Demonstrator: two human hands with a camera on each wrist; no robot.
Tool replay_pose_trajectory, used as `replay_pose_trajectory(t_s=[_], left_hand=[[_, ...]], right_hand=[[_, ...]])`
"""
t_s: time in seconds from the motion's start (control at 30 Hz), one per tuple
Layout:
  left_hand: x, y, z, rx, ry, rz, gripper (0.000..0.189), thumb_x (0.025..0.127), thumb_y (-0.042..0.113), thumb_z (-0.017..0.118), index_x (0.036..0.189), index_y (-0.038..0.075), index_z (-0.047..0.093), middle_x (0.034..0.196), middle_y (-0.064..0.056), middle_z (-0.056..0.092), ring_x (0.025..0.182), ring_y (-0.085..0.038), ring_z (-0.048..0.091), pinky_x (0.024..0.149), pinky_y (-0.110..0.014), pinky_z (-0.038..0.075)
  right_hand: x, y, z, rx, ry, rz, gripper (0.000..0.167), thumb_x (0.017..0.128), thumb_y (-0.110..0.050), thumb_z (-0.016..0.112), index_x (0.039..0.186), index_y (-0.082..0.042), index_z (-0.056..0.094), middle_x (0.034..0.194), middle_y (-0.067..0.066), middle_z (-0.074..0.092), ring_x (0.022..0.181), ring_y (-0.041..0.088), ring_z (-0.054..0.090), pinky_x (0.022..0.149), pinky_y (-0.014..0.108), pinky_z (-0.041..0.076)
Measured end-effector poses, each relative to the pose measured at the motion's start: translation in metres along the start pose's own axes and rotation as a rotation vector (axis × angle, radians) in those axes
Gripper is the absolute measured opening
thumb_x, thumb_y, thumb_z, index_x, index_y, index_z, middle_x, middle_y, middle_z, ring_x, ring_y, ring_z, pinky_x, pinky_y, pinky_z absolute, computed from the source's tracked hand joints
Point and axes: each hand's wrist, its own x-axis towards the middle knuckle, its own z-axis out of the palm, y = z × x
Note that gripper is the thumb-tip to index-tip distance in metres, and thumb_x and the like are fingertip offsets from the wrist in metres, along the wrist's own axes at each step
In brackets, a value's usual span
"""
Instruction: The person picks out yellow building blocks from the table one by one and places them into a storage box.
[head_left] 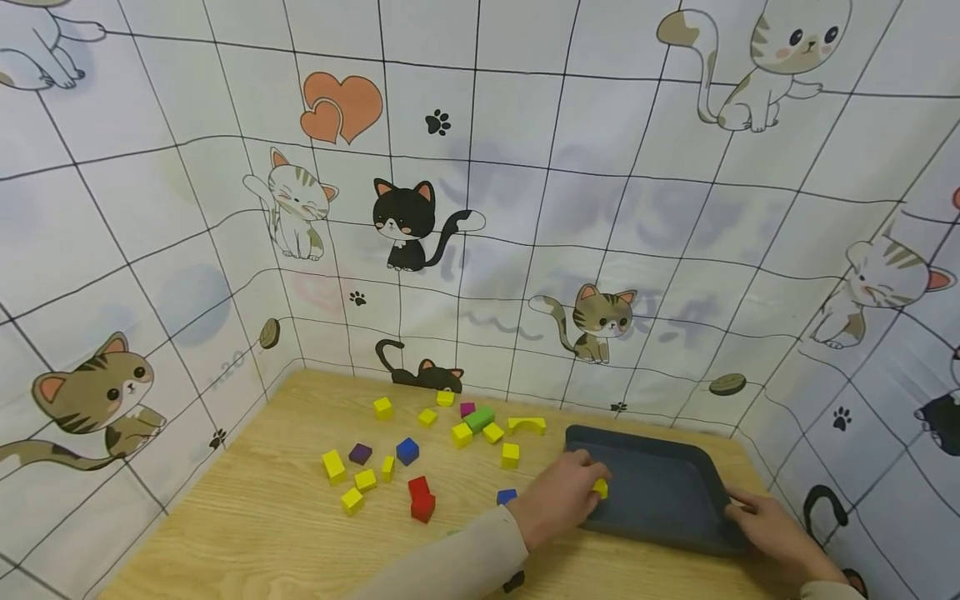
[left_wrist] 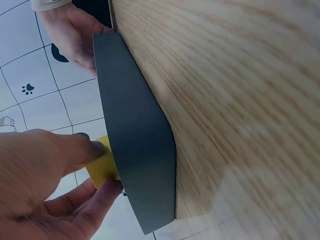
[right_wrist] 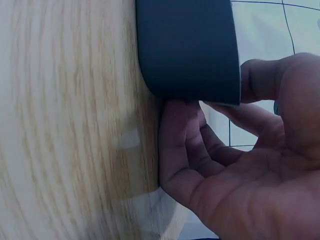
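My left hand pinches a yellow block between thumb and fingertips, just inside the left end of a dark grey tray. In the left wrist view the block shows right behind the tray's raised wall. At the tray's right end, my right hand holds the rim. The right wrist view has its thumb over the edge and the other fingers curled against the outer side, low by the tabletop. A blue block lies just left of my left hand.
Loose blocks lie scattered over the wooden table left of the tray: several yellow cubes, a yellow arch, a green block, red blocks, another blue block and a purple one. Cat-print walls enclose the table.
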Motion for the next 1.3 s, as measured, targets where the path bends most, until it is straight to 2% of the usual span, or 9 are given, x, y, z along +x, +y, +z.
replay_pose_trajectory(t_s=[0.2,0.4,0.63,0.77,0.83,1.0,1.17,1.3], left_hand=[[0.006,-0.002,0.009,0.056,-0.026,-0.024,0.034,0.111,0.02,0.083,0.144,0.024,0.081,0.134,0.003,0.078,0.114,-0.003,0.073,0.092,-0.009,0.06],[0.004,-0.006,0.014,0.067,-0.04,-0.024,0.034,0.11,0.02,0.084,0.144,0.024,0.081,0.133,0.003,0.078,0.114,-0.003,0.074,0.091,-0.008,0.06],[-0.007,-0.011,0.004,-0.009,-0.022,-0.003,0.032,0.111,0.019,0.082,0.143,0.02,0.081,0.131,0.002,0.077,0.106,0.001,0.068,0.09,-0.006,0.057],[-0.014,-0.015,-0.005,-0.043,-0.002,-0.022,0.03,0.112,0.019,0.081,0.142,0.021,0.081,0.129,0.004,0.076,0.104,0.001,0.065,0.091,-0.007,0.057],[-0.016,-0.019,-0.01,-0.041,0.0,-0.037,0.03,0.112,0.02,0.081,0.142,0.021,0.081,0.132,0.004,0.077,0.109,0.0,0.067,0.095,-0.011,0.06],[-0.021,-0.032,-0.018,0.006,0.029,-0.057,0.032,0.111,0.023,0.083,0.143,0.021,0.081,0.137,0.002,0.079,0.12,-0.007,0.072,0.104,-0.019,0.063],[-0.027,-0.048,-0.021,0.096,0.075,-0.093,0.037,0.107,0.028,0.087,0.143,0.022,0.081,0.132,0.001,0.08,0.11,-0.01,0.074,0.095,-0.021,0.064],[-0.032,-0.06,-0.026,0.15,0.065,-0.14,0.043,0.105,0.035,0.09,0.146,0.024,0.08,0.137,-0.001,0.079,0.111,-0.014,0.076,0.093,-0.027,0.066]], right_hand=[[-0.002,0.001,0.003,0.034,0.014,0.014,0.061,0.114,-0.01,0.06,0.166,0.018,0.044,0.151,0.052,0.06,0.14,0.067,0.063,0.103,0.06,0.066],[-0.003,-0.001,0.006,0.026,0.023,-0.007,0.06,0.113,-0.005,0.06,0.166,0.018,0.044,0.146,0.05,0.065,0.136,0.064,0.067,0.102,0.06,0.066],[-0.005,0.001,0.005,0.018,0.001,0.016,0.06,0.116,-0.008,0.059,0.167,0.018,0.041,0.161,0.052,0.05,0.149,0.073,0.052,0.114,0.074,0.058],[-0.005,0.002,0.003,0.028,-0.024,0.016,0.062,0.117,-0.009,0.057,0.168,0.02,0.037,0.162,0.053,0.049,0.148,0.072,0.053,0.113,0.072,0.06],[-0.003,0.003,0.002,0.032,-0.031,0.014,0.064,0.116,-0.01,0.057,0.168,0.02,0.035,0.161,0.054,0.049,0.147,0.071,0.055,0.111,0.071,0.061],[0.0,0.005,0.001,0.044,-0.041,0.008,0.067,0.115,-0.011,0.058,0.169,0.02,0.034,0.161,0.054,0.049,0.146,0.071,0.056,0.109,0.071,0.062],[-0.006,-0.003,-0.001,0.018,-0.042,0.003,0.064,0.118,-0.01,0.055,0.169,0.021,0.032,0.162,0.055,0.047,0.147,0.073,0.053,0.112,0.073,0.06],[-0.006,-0.003,0.0,0.003,-0.031,-0.001,0.063,0.118,-0.01,0.055,0.169,0.021,0.032,0.163,0.055,0.045,0.148,0.074,0.051,0.113,0.074,0.058]])
